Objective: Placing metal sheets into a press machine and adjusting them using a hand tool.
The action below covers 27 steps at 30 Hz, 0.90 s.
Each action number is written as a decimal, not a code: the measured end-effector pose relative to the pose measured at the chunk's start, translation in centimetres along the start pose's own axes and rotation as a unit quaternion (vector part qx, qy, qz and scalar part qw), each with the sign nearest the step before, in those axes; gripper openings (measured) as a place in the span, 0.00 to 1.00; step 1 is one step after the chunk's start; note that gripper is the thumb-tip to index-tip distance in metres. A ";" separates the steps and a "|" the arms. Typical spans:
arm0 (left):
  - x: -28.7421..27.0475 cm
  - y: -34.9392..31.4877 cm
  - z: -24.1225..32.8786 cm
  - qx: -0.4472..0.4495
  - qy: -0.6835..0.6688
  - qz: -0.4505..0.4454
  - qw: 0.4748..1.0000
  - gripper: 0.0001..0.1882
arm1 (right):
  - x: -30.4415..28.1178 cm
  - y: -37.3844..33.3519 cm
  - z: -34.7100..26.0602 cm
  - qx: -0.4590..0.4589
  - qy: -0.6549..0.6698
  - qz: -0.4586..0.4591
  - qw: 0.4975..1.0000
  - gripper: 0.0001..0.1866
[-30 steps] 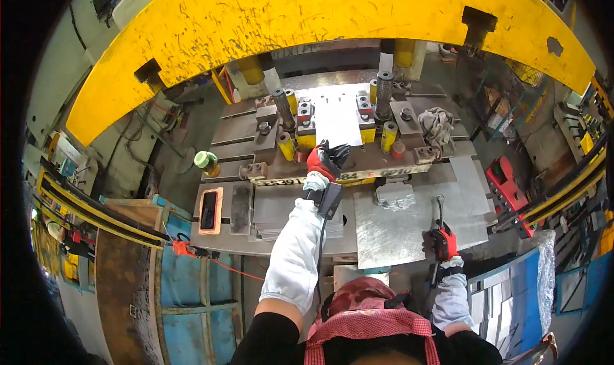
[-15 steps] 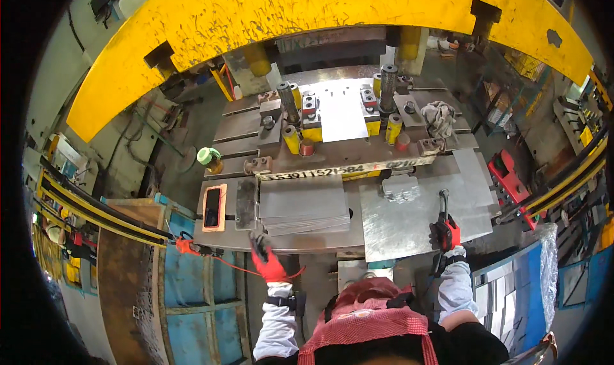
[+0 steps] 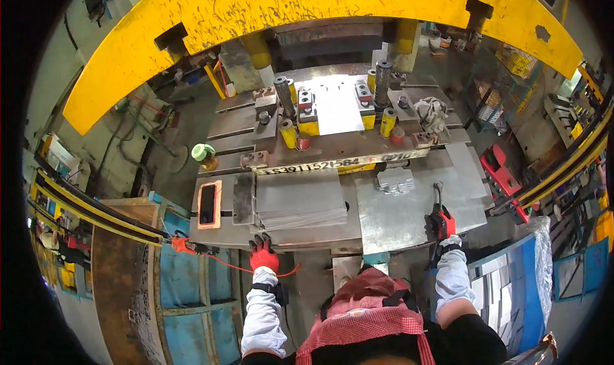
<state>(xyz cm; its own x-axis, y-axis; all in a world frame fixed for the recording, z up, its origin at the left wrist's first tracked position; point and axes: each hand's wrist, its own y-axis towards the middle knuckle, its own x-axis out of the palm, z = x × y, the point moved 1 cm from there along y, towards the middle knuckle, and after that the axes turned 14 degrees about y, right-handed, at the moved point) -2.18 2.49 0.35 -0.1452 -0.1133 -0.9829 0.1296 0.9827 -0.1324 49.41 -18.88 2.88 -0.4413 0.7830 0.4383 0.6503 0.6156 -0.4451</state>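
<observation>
My left hand (image 3: 263,254), in a red and black glove, is at the front edge of the press table. Its fingers are spread, just in front of a stack of flat grey metal sheets (image 3: 299,195). My right hand (image 3: 442,225), gloved alike, is closed around a dark-handled tool (image 3: 438,195) with a slim metal shaft and a rounded end. That tool lies over a large bare metal sheet (image 3: 390,224) on the right. Farther back, a bright metal blank (image 3: 340,112) rests in the die (image 3: 307,127).
A phone (image 3: 208,204) lies at the table's left, near a green-capped bottle (image 3: 203,155). Small metal pieces (image 3: 396,181) sit on the large sheet. A rag (image 3: 432,114) hangs on the die's right. Overhead spans a yellow press beam (image 3: 332,0); a red cable (image 3: 233,264) crosses by my left wrist.
My left hand, blurred before, has settled at the table edge with its fingers spread. My right hand keeps its hold on the tool. The whole view has shifted slightly.
</observation>
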 end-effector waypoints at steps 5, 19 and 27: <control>-0.4 0.5 0.1 -0.007 -0.004 -0.031 0.999 0.29 | 0.8 -0.9 -0.3 -0.006 0.009 0.024 1.000 0.10; 0.5 0.5 -0.3 -0.004 0.018 0.002 1.000 0.29 | -0.4 0.5 0.3 0.008 0.019 0.004 1.000 0.12; -0.7 0.6 0.3 0.000 -0.004 -0.046 0.999 0.28 | -0.5 0.1 0.1 0.006 0.047 -0.020 0.999 0.12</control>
<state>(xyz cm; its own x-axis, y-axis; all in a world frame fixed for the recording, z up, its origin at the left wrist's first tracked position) -1.72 3.08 0.88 -0.1492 -0.2046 -0.9674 0.1153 0.9681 -0.2225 49.62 -19.23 2.53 -0.4071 0.7461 0.5269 0.6257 0.6480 -0.4342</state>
